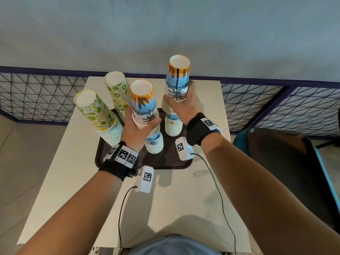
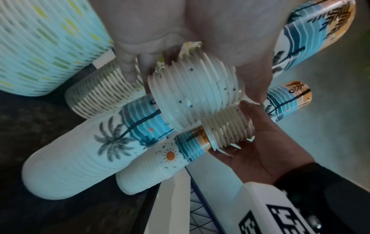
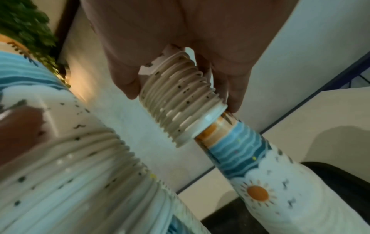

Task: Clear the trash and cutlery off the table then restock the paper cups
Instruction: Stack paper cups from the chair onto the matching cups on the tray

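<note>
Two stacks of upside-down palm-print paper cups stand on a dark tray [image 1: 165, 162]. My left hand [image 1: 135, 128] grips an upper batch of these cups [image 1: 142, 102] whose lowest rims [image 2: 192, 98] sit over the top of the left base stack [image 1: 154, 142]. My right hand [image 1: 184, 105] grips a taller batch [image 1: 178, 78]. Its rims [image 3: 180, 102] just overlap the orange top of the right base stack [image 3: 260, 174]. Fingers of both hands curl round the cups.
Two lime-print cup stacks [image 1: 99, 115] [image 1: 118, 91] lean on the tray's left side. The tray sits at the far end of a white table [image 1: 184, 199]. A dark chair [image 1: 285, 162] is close on the right. A wire mesh fence [image 1: 36, 96] and a wall run behind.
</note>
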A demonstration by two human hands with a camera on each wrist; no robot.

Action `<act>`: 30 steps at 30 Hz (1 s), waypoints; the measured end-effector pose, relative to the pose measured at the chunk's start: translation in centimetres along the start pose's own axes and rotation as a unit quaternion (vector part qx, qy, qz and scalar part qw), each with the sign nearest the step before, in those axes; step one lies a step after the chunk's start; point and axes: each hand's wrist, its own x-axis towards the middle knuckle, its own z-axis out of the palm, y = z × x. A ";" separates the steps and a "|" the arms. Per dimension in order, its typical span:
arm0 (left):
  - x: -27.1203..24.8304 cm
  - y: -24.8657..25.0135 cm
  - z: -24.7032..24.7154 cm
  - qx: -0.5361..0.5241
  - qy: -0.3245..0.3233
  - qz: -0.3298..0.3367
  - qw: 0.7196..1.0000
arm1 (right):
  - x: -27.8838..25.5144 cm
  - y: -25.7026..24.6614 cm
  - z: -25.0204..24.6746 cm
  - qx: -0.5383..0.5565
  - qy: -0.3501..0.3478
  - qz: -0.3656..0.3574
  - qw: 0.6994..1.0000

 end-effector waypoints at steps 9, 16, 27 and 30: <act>-0.2 -3.9 0.5 0.019 -0.038 -0.081 0.996 | -0.5 4.4 2.2 -0.053 -0.047 0.060 0.996; 0.1 -4.5 0.6 0.043 -0.069 -0.108 0.991 | -0.9 5.9 2.2 -0.088 -0.069 0.083 0.990; 0.4 -3.9 -0.4 0.084 -0.061 -0.124 0.987 | -1.4 5.4 1.8 -0.065 -0.071 0.087 0.991; -0.1 -0.8 -1.1 0.106 -0.035 -0.099 0.989 | -1.9 4.6 0.9 -0.059 -0.044 0.057 0.996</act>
